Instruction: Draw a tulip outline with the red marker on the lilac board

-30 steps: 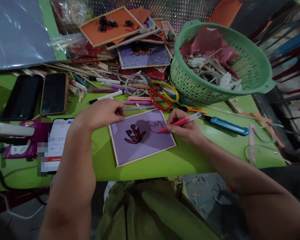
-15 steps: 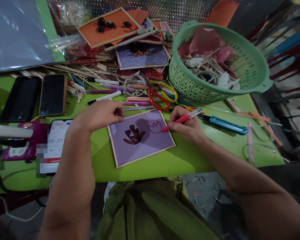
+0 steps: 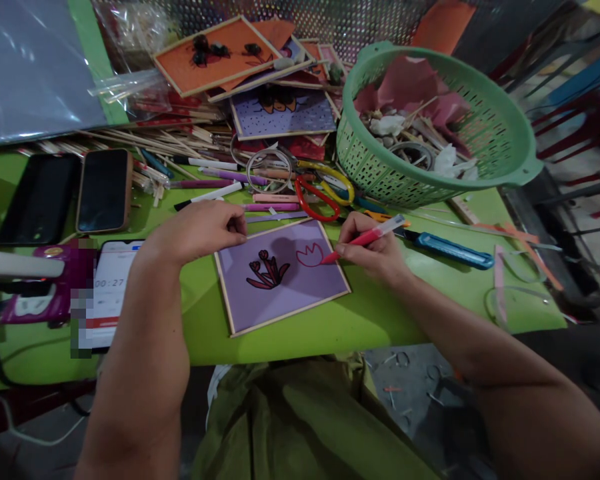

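A purple card (image 3: 260,308) framed with thin wooden sticks lies tilted on the green table. On it are a dark-outlined bunch of red flowers (image 3: 267,270) and, to the right, a red tulip-shaped outline (image 3: 309,255). My right hand (image 3: 373,247) grips a red felt-tip pen (image 3: 365,238); its tip meets the card at the outline's right side. At the card's upper left corner, my left hand (image 3: 215,227) has its fingers bent and closed on the edge; the fingertips are partly hidden.
A green basket (image 3: 380,160) of scraps stands at the back right. Red-handled scissors (image 3: 316,203), a blue cutter (image 3: 453,250) and several pens lie beyond the card. Framed pictures (image 3: 220,57) are piled behind. Phones (image 3: 105,190) and a purple device (image 3: 45,283) sit left.
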Tool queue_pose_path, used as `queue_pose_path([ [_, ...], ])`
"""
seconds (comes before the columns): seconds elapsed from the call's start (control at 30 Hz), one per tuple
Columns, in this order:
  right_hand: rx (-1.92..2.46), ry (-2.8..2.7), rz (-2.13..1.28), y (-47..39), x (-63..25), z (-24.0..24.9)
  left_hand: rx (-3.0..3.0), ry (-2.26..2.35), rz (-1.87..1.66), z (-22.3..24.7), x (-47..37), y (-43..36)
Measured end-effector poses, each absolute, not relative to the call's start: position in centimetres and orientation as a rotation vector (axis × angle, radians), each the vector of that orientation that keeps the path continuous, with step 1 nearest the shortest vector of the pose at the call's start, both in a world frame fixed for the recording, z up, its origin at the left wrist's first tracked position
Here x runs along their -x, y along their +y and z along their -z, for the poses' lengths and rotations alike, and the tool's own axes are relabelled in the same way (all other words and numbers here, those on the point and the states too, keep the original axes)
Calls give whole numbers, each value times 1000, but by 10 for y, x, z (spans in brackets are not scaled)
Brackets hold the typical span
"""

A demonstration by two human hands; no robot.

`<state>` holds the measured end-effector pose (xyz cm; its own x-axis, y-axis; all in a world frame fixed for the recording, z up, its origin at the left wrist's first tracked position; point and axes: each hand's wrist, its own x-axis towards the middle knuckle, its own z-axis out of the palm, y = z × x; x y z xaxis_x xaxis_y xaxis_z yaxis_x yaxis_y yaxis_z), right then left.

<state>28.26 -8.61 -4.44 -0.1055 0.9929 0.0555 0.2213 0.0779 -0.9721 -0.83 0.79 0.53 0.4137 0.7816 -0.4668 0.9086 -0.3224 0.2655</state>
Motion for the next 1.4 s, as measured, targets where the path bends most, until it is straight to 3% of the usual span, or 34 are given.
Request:
queue_pose_path([
  [1.07,1309,-1478,-1021,-84,-281,42,-2201,1404,331,-5,12,9],
  [1.4,1258,-1256,-1008,-83,-289,43,-2240,1363,306,-1,15,10],
])
